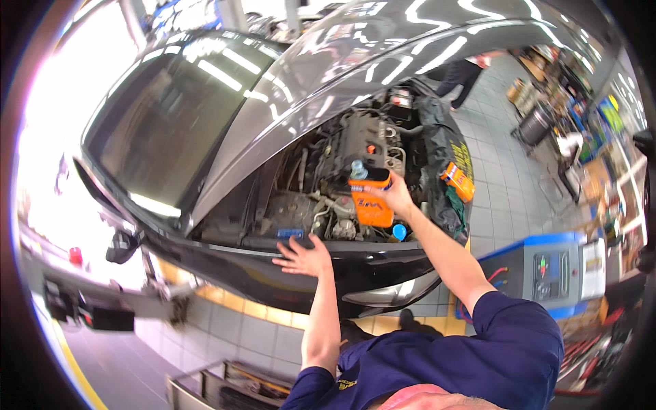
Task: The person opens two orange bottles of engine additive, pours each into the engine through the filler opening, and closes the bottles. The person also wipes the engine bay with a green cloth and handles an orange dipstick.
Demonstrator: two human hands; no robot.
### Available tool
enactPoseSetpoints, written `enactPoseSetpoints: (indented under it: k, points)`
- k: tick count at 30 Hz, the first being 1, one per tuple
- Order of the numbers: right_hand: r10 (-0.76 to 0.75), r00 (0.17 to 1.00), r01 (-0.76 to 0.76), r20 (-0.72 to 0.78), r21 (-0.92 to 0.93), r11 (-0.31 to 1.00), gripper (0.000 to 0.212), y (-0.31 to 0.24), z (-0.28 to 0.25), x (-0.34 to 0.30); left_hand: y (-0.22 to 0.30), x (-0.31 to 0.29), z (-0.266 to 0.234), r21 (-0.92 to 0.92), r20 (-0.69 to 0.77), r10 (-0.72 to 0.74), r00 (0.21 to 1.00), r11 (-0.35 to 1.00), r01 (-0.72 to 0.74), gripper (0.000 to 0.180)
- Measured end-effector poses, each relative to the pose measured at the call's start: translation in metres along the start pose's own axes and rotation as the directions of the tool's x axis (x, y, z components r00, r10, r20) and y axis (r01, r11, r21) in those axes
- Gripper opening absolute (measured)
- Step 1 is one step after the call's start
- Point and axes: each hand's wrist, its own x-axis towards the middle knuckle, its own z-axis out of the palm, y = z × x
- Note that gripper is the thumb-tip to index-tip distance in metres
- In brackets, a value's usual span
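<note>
My right hand point(396, 195) grips a flat orange and black bottle point(371, 207) over the open engine bay of a dark car. A clear bluish piece point(358, 169) shows at the bottle's top; what it is I cannot make out. With fingers spread, my left hand point(306, 258) rests on the black fender point(239, 261) and holds nothing. Under the bottle lie the engine parts, with the black engine cover point(359, 140) beyond it. A blue cap point(399, 232) sits near the fender edge, close to the bottle's lower end.
The raised hood point(328, 61) hangs above the bay. A second orange container point(458, 182) lies on the dark cover draped over the car's front. At the right stands a blue and grey machine point(547, 270). Another person's legs point(465, 80) show beyond the car. A lift arm point(147, 306) is at lower left.
</note>
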Motion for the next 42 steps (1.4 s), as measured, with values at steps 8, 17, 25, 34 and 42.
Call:
enactPoseSetpoints:
  k: [8, 17, 25, 34, 42]
  points:
    - [-0.005, 0.999, -0.007, 0.052, 0.243, 0.970, 0.062, -0.056, -0.034, -0.198, 0.031, -0.081, -0.118, -0.843, 0.519, 0.705, 0.483, 0.516, 0.153, 0.055]
    - [-0.008, 0.914, -0.098, 0.407, 0.240, 0.966, 0.049, 0.011, -0.149, -0.295, 0.024, -0.239, -0.209, -0.747, 0.581, 0.627, 0.520, 0.664, 0.034, 0.061]
    - [0.432, 0.848, -0.482, -0.305, -0.109, 0.869, 0.045, 0.163, -0.311, -0.278, -0.029, -0.328, -0.257, -0.607, 0.529, 0.367, 0.765, 0.793, 0.039, 0.063]
    - [0.222, 0.890, -0.426, -0.398, -0.554, 0.715, 0.053, 0.227, -0.350, -0.205, -0.054, -0.352, -0.270, -0.417, 0.564, 0.339, 0.753, 0.904, -0.094, 0.060]
    - [0.232, 0.913, -0.407, -0.336, -0.706, 0.579, 0.058, 0.247, -0.307, -0.126, -0.063, -0.383, -0.297, -0.396, 0.543, 0.297, 0.785, 0.915, -0.072, 0.063]
